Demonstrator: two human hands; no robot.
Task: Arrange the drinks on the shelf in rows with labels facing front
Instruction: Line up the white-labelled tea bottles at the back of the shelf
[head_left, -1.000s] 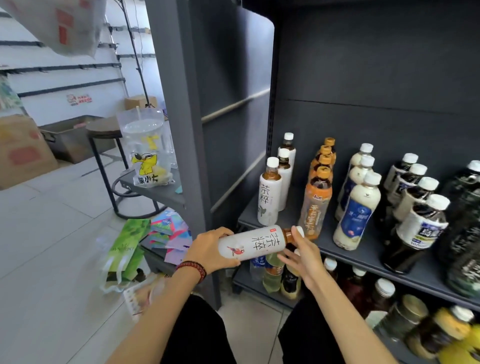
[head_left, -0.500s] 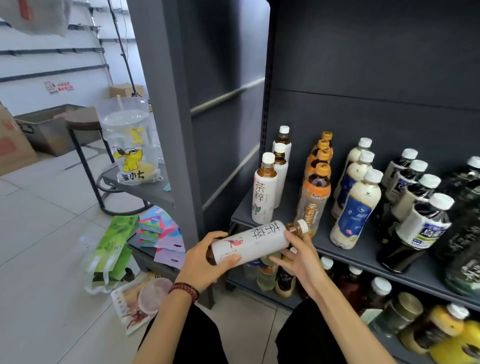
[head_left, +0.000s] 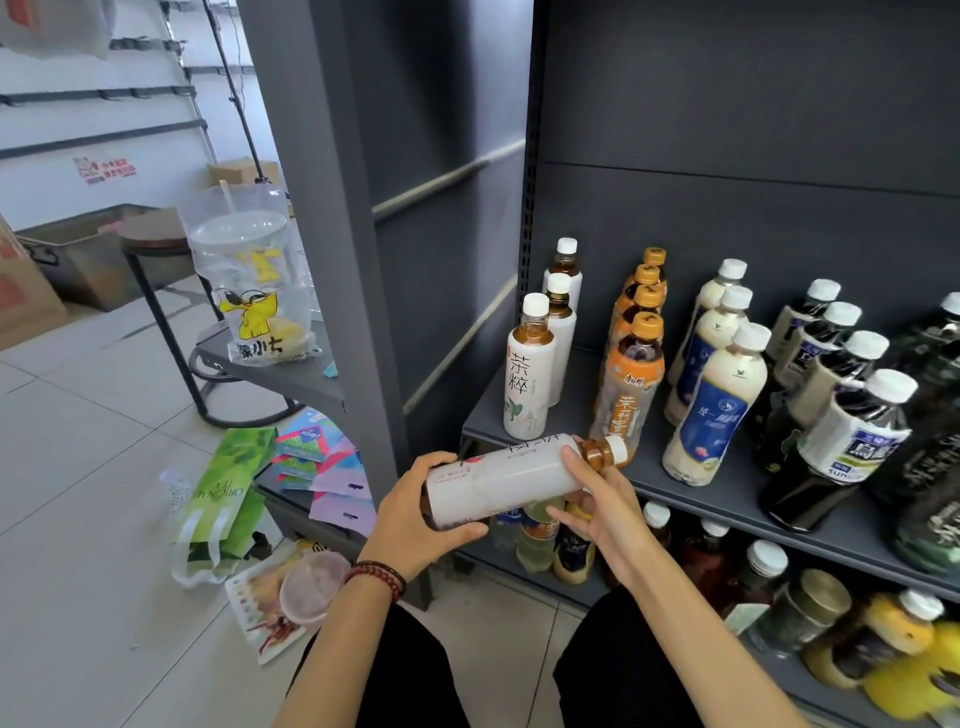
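Left hand (head_left: 415, 514) and right hand (head_left: 605, 512) grip white bottle (head_left: 509, 480), label now rolled upward.

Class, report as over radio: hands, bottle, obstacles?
Left hand, right hand both hold white bottle. Bottle sideways, off shelf. White row nearly reaches shelf edge.

White bottle (head_left: 527, 384) 茶粹, green bag (head_left: 223, 493) ORIGINAL TEA

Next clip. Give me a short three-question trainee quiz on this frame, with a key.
1. True or false: the held bottle is upright.
2. How many orange-capped bottles stand in one row on the shelf? A) two B) four C) six
3. Fill in: the held bottle's cap lies nearest the ___ hand.
Key: 1 false, it lies sideways; 2 B; 3 right hand.
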